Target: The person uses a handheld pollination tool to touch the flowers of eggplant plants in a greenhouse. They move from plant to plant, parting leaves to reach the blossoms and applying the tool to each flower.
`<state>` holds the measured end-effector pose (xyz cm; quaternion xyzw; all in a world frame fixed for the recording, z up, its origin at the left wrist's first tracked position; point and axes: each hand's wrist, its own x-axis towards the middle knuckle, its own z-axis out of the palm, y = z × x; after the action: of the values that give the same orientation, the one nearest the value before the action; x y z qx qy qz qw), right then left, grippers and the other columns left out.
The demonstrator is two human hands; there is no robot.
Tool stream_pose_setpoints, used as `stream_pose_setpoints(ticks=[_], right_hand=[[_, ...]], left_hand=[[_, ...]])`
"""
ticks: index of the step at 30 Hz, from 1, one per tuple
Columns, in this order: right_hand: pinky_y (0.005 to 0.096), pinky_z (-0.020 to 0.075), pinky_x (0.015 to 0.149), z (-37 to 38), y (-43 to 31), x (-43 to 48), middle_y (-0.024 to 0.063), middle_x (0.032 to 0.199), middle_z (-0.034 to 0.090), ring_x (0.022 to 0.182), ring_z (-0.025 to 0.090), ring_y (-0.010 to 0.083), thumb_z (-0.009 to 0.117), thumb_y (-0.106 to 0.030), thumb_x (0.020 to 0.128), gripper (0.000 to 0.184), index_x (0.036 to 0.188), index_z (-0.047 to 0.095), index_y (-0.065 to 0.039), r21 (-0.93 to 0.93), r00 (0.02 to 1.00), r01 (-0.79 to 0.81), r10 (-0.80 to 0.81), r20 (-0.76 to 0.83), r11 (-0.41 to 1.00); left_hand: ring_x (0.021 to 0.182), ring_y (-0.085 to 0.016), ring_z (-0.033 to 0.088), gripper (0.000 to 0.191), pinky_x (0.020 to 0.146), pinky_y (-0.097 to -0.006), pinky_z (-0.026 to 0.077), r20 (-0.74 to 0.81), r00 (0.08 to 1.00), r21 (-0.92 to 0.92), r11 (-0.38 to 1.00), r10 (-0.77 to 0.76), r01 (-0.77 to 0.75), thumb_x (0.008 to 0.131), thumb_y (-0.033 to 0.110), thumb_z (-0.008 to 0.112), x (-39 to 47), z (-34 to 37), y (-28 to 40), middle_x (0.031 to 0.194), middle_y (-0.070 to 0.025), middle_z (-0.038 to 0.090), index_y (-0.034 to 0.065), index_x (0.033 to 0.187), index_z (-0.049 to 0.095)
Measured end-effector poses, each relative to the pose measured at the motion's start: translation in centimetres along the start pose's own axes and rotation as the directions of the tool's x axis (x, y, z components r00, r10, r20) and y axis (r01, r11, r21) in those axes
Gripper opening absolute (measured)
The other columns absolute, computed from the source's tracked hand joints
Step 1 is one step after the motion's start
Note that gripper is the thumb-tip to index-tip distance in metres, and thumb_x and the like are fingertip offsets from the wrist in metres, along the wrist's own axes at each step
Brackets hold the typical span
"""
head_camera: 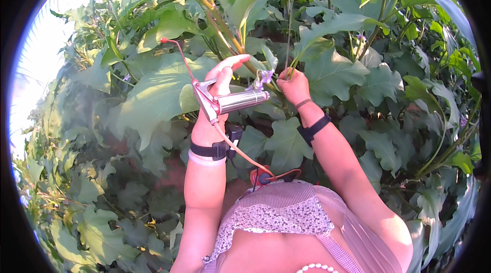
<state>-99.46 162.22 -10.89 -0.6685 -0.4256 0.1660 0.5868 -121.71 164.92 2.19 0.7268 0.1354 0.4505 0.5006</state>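
Observation:
My left hand [223, 75] bears a metal hand sprayer [241, 101], its body lying across the palm side. The index finger stretches towards a thick eggplant stem [226, 29]. A thin bent tube rises from the sprayer to a red nozzle [164, 40]. From its lower end an orange hose [245, 154] runs down towards my waist. My right hand [294, 86] is closed around a green leaf stalk [292, 66], close to a vertical support string [289, 23]. Between the two hands hang purple eggplant flowers [265, 76]. The sprayer hides part of my left palm.
Dense eggplant foliage [337, 75] surrounds both arms. A broad leaf [157, 92] spreads left of the sprayer. At my waist, a red and dark fitting [262, 177] sits by the hose above a patterned apron [284, 211]. A black device [234, 135] is strapped at my left wrist.

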Motion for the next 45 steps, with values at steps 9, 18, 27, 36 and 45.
stream_pose_setpoints(ticks=[9,18,27,36,45], right_hand=[[0.0192,0.0456,0.055,-5.2,2.4,1.1,0.0076,0.104,0.070,0.072,0.063,0.0097,0.043,-0.055,0.101,0.061,0.133,0.052,-0.003,0.499,0.634,-0.621,0.013,0.773,0.604],[0.0199,0.0500,0.059,-4.1,3.3,4.3,0.0074,0.100,0.070,0.066,0.063,0.0093,0.049,-0.070,0.092,0.083,0.135,0.054,0.000,0.332,0.441,-0.625,-0.030,0.897,0.707],[0.0202,0.0495,0.053,-3.2,2.5,3.2,0.0055,0.090,0.069,0.058,0.061,0.0076,0.072,-0.037,0.092,0.042,0.111,0.066,0.001,0.350,0.566,-0.490,-0.014,0.824,0.798],[0.0217,0.0378,0.051,-3.3,3.0,1.6,0.0006,0.079,0.063,0.056,0.047,0.0070,0.067,-0.022,0.091,0.019,0.105,0.067,-0.008,0.199,0.736,-0.270,0.068,0.673,0.942],[0.0213,0.0378,0.052,-6.7,4.8,2.5,0.0078,0.115,0.068,0.070,0.054,0.0059,0.065,-0.018,0.094,0.030,0.122,0.061,-0.006,0.826,0.994,0.100,-0.092,-0.058,0.555]], left_hand=[[0.119,-0.031,0.058,0.065,0.110,-0.0440,0.038,0.026,0.999,-0.073,0.997,-0.019,0.021,0.098,0.050,0.050,-0.7,0.0,0.4,0.130,-0.0195,0.061,-0.0066,0.129,0.059],[0.121,-0.031,0.058,0.069,0.110,-0.0436,0.037,0.048,0.999,-0.023,0.999,0.025,-0.024,0.096,0.055,0.050,-0.7,0.2,0.1,0.130,-0.0176,0.062,-0.0047,0.128,0.061],[0.112,-0.028,0.063,0.057,0.104,-0.0414,0.046,-0.041,0.999,0.035,0.999,0.028,-0.026,0.101,0.047,0.046,-1.3,0.8,1.1,0.120,-0.0166,0.066,-0.0039,0.118,0.066],[0.112,-0.028,0.064,0.055,0.101,-0.0406,0.048,0.056,0.986,0.008,0.988,0.155,-0.155,0.103,0.046,0.046,-0.9,1.6,0.6,0.119,-0.0161,0.066,-0.0036,0.117,0.066],[0.120,-0.027,0.058,0.066,0.107,-0.0484,0.037,0.032,0.999,0.041,0.999,-0.030,0.028,0.093,0.060,0.051,-0.2,1.6,0.4,0.125,-0.0113,0.065,0.0031,0.124,0.065]])
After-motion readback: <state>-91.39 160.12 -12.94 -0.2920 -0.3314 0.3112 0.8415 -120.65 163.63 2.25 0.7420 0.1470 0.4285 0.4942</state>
